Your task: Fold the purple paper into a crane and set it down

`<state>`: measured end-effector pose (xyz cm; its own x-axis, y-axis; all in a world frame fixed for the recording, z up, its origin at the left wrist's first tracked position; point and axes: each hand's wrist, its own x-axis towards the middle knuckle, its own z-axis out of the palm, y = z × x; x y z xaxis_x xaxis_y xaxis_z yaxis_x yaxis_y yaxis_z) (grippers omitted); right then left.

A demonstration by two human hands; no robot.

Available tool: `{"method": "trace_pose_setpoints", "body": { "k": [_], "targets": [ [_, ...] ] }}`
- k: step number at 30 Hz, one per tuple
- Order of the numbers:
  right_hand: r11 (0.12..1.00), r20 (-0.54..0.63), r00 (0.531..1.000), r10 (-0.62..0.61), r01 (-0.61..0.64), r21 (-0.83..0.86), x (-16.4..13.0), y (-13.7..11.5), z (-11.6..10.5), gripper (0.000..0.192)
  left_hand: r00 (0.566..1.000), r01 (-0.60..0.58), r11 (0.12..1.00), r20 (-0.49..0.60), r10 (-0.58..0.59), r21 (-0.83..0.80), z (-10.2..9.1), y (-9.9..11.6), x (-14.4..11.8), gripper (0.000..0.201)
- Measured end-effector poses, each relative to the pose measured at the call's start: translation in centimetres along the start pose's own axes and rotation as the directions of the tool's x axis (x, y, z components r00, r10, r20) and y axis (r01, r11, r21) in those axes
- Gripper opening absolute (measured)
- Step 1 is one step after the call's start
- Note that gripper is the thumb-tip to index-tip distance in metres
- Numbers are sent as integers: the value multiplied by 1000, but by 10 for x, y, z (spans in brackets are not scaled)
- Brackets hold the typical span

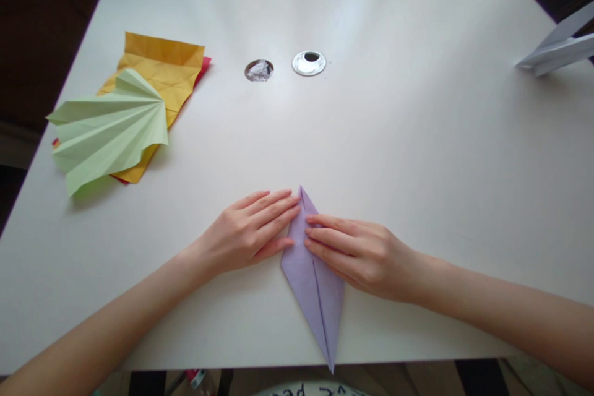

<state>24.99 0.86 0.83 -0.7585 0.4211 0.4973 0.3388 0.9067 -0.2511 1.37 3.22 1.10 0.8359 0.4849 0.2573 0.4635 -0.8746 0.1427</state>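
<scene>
At the upper left of the frame we see a green paper fan point(109, 130) lying on yellow paper point(160, 71). In the lower middle, our left hand point(248, 232) lies flat, fingers together, pressing the left edge of a purple folded paper point(315, 288). Our right hand point(359, 250) presses flat on its right side. The paper points up on the white table point(417, 136). Near the top middle we see two round silver holes point(309, 63).
</scene>
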Motion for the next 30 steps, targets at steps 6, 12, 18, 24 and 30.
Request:
{"method": "trace_pose_setpoints", "body": {
  "k": [6,12,18,24,30],
  "targets": [
    [1000,5,1000,10,-10,-23,1,0,0,19,1000,-3,1000,28,3,-8,-1,-1,0,41],
    [1000,11,1000,12,-12,-9,0,0,-1,17,999,19,994,38,-15,-107,1,-6,1,39],
    [1000,-2,1000,20,-20,-9,0,0,0,18,998,40,988,55,-32,-151,2,-8,3,36],
    [1000,16,1000,19,-19,9,-1,1,0,18,998,45,987,46,-38,-157,1,-9,7,33],
    [1000,7,1000,26,-26,4,0,1,0,18,996,66,983,67,-55,-172,-1,-14,9,36]
  ]
}}
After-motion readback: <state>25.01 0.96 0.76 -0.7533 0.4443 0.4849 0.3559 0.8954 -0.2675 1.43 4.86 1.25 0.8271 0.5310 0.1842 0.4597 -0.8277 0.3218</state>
